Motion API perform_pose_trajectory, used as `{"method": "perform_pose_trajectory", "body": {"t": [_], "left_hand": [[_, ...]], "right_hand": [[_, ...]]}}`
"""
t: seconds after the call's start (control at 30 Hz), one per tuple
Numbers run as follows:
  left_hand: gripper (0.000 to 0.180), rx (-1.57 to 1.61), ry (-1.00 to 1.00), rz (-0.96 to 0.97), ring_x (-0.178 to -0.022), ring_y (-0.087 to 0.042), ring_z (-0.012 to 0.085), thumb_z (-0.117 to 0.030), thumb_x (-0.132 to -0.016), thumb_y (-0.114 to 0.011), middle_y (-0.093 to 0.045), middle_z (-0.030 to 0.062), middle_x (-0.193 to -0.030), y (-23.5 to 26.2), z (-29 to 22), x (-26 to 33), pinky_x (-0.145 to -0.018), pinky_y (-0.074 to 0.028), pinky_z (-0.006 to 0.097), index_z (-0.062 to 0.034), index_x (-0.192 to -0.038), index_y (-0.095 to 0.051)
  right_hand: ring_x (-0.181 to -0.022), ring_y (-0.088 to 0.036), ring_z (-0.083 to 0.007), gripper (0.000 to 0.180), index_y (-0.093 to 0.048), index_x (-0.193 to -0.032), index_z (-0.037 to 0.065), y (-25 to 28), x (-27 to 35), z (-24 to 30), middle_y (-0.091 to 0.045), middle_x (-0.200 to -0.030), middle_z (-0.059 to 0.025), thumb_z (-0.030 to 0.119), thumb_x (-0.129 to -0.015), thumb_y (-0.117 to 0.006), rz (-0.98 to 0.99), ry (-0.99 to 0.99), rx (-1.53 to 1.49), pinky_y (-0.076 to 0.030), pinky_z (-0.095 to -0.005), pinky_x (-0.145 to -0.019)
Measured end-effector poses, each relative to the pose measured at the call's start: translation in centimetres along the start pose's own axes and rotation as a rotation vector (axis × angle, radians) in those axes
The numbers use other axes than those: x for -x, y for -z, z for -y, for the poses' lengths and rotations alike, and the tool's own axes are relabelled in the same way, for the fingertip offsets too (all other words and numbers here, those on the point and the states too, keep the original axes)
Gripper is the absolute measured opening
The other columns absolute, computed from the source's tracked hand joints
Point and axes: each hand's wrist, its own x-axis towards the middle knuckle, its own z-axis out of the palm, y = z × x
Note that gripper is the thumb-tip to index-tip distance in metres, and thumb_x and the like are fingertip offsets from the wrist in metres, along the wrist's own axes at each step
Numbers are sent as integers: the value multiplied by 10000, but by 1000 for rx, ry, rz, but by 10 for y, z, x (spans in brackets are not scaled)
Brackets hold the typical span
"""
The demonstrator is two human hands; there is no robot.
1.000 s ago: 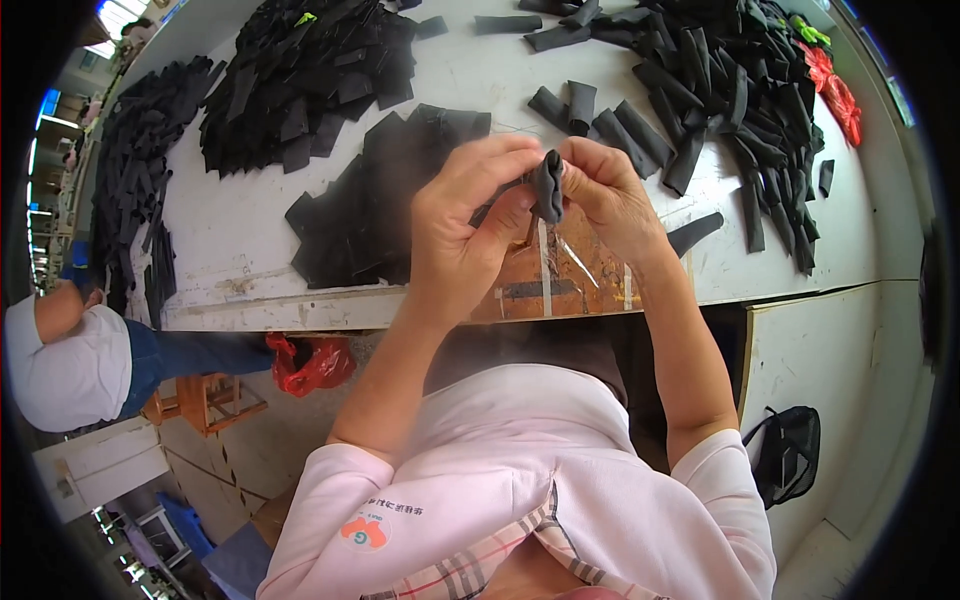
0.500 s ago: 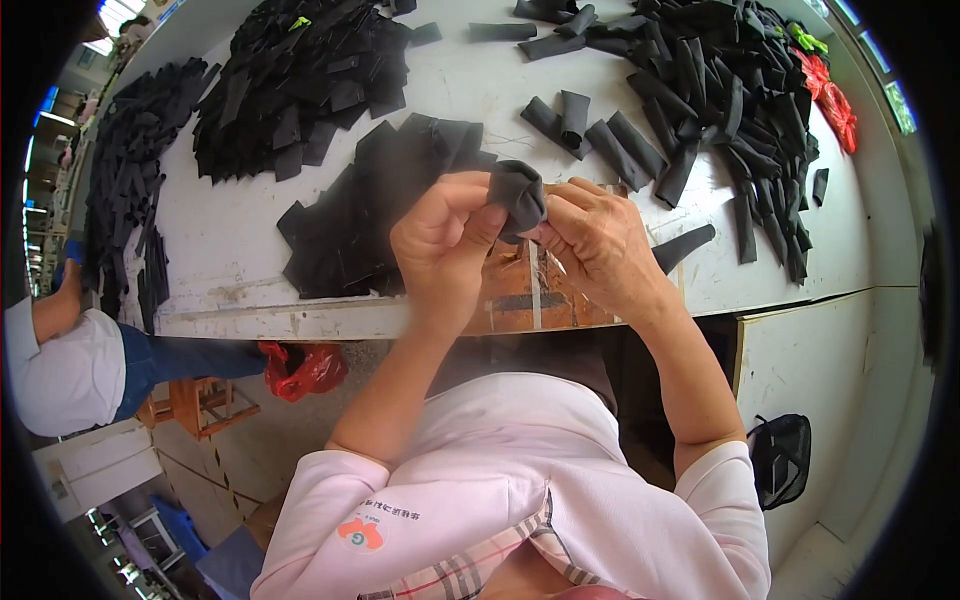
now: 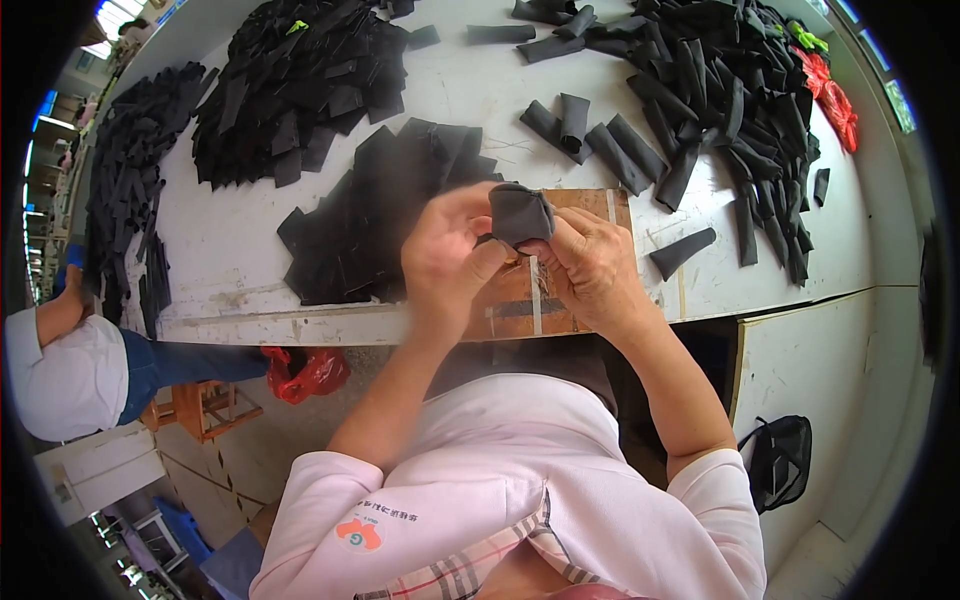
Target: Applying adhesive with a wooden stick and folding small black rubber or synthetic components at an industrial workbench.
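A small black fabric piece (image 3: 521, 214), bunched into a short tube shape, is held up between both hands over a brown wooden board (image 3: 590, 204) at the table's near edge. My right hand (image 3: 598, 268) pinches its lower right side between thumb and fingers. On its left side, the curled fingers of my left hand (image 3: 445, 262) grip the cloth, partly hidden behind it. Just left of my left hand lies a pile of flat black fabric pieces (image 3: 350, 235). A single black fabric tube (image 3: 683, 253) rests on the table right of my right hand.
A large heap of black tubes (image 3: 735, 110) covers the white table's right side. Black cloth heaps (image 3: 300, 90) and strips (image 3: 125, 190) lie at the left. Red plastic bags sit at the far right (image 3: 836, 110) and below the table (image 3: 305, 372). Another person (image 3: 70, 375) is at the left.
The fabric piece has moved slightly down and turned, showing a flatter, smoother face. My left hand has shifted a little right and down with its fingers repositioned; my right hand has moved slightly left.
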Motion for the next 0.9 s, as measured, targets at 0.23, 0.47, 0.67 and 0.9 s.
{"method": "perform_pose_trajectory", "body": {"t": [0.23, 0.47, 0.67, 0.9], "left_hand": [[160, 38, 206, 225, -731, -537, 74, 40, -690, -676, -597, 79, -830, -28, -42, -40, -655, -460, 204, 7, -815, -582], [119, -307, 226, 91, -664, -489, 37, 13, -717, -669, -574, 24, -777, -28, -25, -25, -593, -420, 172, 3, -786, -574], [108, -192, 42, 126, -703, -496, 58, 30, -729, -646, -584, 75, -833, -23, -13, -19, -620, -422, 185, -4, -799, -571], [142, 285, 117, 140, -801, -550, 151, -25, -785, -591, -593, 114, -858, -29, -30, -29, -720, -449, 246, -10, -923, -564]], "right_hand": [[-631, -537, -256, 224, -482, -743, 52, 20, -13, 21, -502, -638, -58, 185, -692, -655, -122, 110, -113, -430, -352, -496], [-596, -540, -257, 170, -500, -702, 68, -9, 5, -6, -512, -637, -60, 49, -585, -621, -31, 21, -59, -424, -357, -471], [-638, -543, -252, 156, -511, -722, 68, -4, 4, -4, -532, -677, -50, 86, -627, -633, 17, 56, -97, -437, -358, -508], [-645, -536, -254, 242, -525, -856, 56, 8, -2, 9, -528, -701, -71, 129, -660, -646, -46, -34, -162, -435, -352, -516]]}}
